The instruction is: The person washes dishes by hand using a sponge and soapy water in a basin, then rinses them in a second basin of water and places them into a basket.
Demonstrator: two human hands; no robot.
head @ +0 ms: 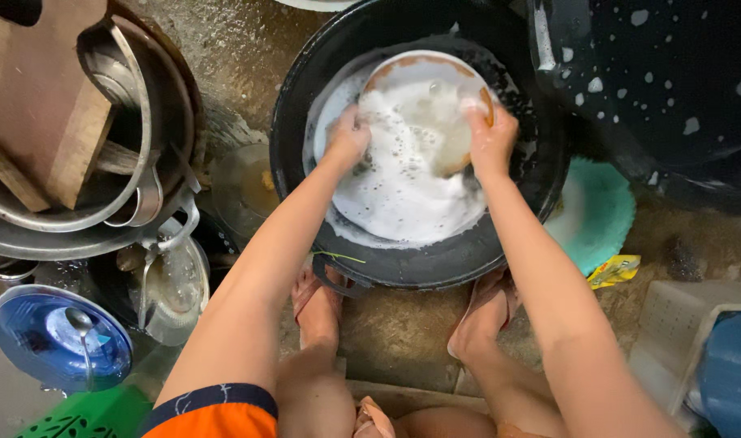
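A black round basin (459, 268) of soapy white water stands on the ground in front of me. A white plate with a brown rim (419, 69) is tilted up out of the suds. My right hand (490, 134) grips the plate's right edge. My left hand (347, 138) presses against the plate's foamy left side, fingers curled, possibly on a scrubber hidden by foam. My bare feet in pink sandals (317, 300) rest just below the basin.
Stacked metal pots and a wooden board (46, 122) lie at left, with a glass lid (176, 288) and a blue plate holding a spoon (58, 341) below. A large dark tub (670, 89) sits at top right, a teal lid (601, 211) beside the basin, a white crate (678, 324) at right.
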